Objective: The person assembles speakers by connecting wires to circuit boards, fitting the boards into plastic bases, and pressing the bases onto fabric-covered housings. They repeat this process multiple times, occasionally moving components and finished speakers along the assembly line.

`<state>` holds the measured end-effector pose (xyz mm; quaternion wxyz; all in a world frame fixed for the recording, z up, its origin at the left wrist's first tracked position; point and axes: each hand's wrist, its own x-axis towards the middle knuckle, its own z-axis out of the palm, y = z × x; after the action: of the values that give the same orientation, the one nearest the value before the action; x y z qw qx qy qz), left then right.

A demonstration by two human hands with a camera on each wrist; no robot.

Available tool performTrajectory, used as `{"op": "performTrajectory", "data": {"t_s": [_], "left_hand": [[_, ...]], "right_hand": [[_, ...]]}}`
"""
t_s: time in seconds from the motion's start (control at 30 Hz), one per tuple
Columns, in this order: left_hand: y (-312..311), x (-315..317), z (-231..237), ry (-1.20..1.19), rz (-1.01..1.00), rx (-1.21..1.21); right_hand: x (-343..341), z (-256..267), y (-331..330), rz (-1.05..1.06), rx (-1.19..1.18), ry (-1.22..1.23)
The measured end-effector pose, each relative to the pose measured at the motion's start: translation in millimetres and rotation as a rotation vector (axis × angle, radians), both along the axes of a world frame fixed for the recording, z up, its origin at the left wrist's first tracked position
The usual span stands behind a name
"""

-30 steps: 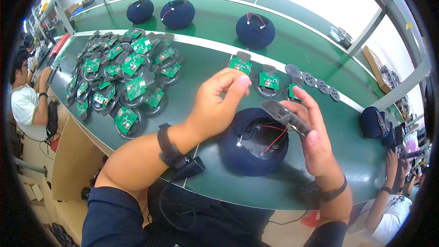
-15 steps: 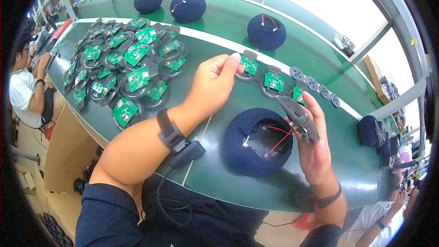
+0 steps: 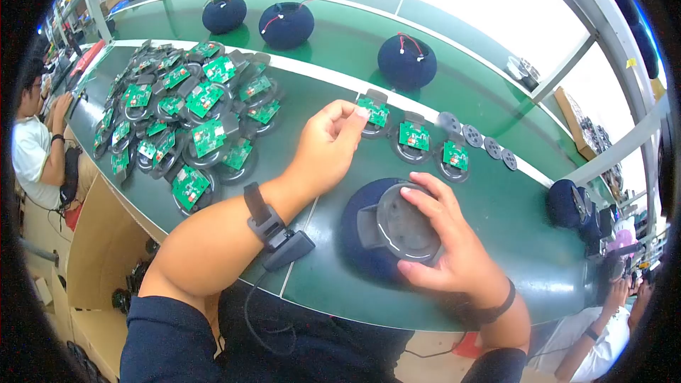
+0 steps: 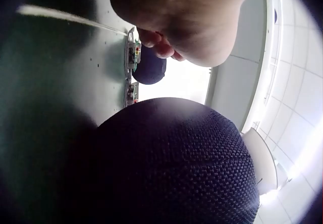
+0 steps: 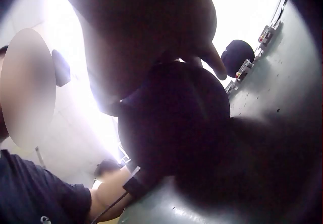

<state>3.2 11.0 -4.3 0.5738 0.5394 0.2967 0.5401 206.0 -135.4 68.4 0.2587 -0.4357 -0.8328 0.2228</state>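
A navy fabric-covered ball (image 3: 355, 241) rests on the green worktable in front of me. Over its opening lies a grey round cover (image 3: 404, 223) with a clear ring and a tab, its smooth side up. My right hand (image 3: 454, 255) grips the cover by its edge, thumb at the near side and fingers at the far side. The opening and the red wires are hidden beneath it. My left hand (image 3: 326, 145) hovers left of the ball with loosely curled fingers and nothing visible in them. Its thumb overlaps a nearby circuit board (image 3: 374, 110) in the head view.
A heap of covers with green boards (image 3: 206, 99) fills the left side. Two more boarded covers (image 3: 413, 136) and several grey discs (image 3: 472, 135) line the far edge. Three navy balls (image 3: 406, 62) stand on the strip behind. Other people (image 3: 35, 149) work at both sides.
My right hand has turned the cover over and lowered it from beside the ball onto its opening, hiding the wires. The left hand has stayed about where it was.
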Motion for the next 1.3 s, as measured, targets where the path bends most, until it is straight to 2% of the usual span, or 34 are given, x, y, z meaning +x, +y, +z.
{"op": "performTrajectory", "data": {"t_s": [0.23,0.37,0.43,0.5,0.57,0.7,0.83,0.9,1.13,1.23,1.3], "left_hand": [[8,-1,-3,-0.034,0.057,0.002],[24,-6,-8,-0.096,0.184,0.036],[30,-9,-10,-0.152,0.257,0.012],[34,-8,-12,-0.174,0.26,-0.004],[36,-6,-15,-0.15,0.284,-0.031],[36,-3,-15,-0.134,0.278,-0.028],[39,-2,-19,-0.116,0.288,-0.009],[37,-2,-18,-0.101,0.283,-0.014],[35,-2,-15,-0.076,0.269,-0.019],[36,0,-14,-0.111,0.264,-0.038],[36,0,-15,-0.125,0.238,-0.022]], "right_hand": [[-6,3,-3,-0.037,0.047,-0.03],[-4,5,1,-0.096,0.059,0.005],[9,7,11,-0.197,0.197,0.036],[31,3,32,-0.318,0.286,0.172],[51,9,60,-0.495,0.319,0.256],[99,14,119,-0.794,0.386,0.071],[142,1,165,-0.932,0.402,-0.039],[153,-1,178,-1.066,0.31,-0.122],[205,-27,201,-1.195,0.204,-0.134],[230,-39,200,-1.229,0.204,-0.027],[243,-42,193,-1.178,0.419,-0.114]]}}
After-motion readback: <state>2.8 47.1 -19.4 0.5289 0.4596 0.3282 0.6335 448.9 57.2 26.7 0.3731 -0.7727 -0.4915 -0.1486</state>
